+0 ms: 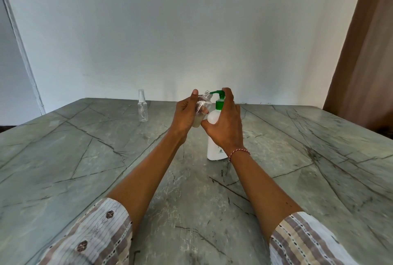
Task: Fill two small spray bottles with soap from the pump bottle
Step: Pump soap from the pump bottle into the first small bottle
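A white pump bottle [214, 145] with a green pump head stands upright at the middle of the table. My right hand [225, 124] wraps round its upper body, with a finger resting on top of the green pump. My left hand [184, 116] holds a small clear spray bottle [203, 106] with its cap off, tilted so that its threaded neck meets the green spout. Pale liquid sits in the bottom of that bottle. A second small clear spray bottle [142, 106], capped with its white sprayer, stands upright at the far left of the table.
The grey-green marbled table [85, 158] runs wide on both sides and meets a white wall at the back. A brown curtain [365, 52] hangs at the right, and a white door frame [23, 52] stands at the left.
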Tool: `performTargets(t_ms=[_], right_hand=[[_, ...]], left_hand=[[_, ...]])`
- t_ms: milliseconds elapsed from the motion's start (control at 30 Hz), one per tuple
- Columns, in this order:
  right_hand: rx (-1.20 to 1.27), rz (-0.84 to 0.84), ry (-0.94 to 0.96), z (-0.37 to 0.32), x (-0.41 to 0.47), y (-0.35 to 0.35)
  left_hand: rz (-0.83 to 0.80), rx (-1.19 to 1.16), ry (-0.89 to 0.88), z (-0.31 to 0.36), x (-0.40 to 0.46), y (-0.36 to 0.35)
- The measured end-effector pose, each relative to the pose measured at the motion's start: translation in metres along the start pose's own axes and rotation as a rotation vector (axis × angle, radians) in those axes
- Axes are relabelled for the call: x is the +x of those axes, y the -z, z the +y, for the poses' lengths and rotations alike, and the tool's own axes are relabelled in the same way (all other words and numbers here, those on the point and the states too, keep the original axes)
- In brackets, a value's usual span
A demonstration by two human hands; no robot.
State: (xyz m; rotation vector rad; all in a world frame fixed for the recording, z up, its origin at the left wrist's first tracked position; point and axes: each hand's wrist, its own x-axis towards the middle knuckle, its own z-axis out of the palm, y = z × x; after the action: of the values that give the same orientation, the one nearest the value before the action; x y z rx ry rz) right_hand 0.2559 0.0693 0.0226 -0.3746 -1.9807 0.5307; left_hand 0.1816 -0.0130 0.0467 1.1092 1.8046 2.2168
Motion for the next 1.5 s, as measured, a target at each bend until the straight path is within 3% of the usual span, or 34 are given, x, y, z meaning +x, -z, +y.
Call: performTargets(t_ms=[1500], right_hand=[[-0.011, -0.035, -0.009, -0.0008, 0.0018, -0.0005]], left_hand=[[-0.007, -0.022, -0.011, -0.0031, 0.0001, 0.0026]])
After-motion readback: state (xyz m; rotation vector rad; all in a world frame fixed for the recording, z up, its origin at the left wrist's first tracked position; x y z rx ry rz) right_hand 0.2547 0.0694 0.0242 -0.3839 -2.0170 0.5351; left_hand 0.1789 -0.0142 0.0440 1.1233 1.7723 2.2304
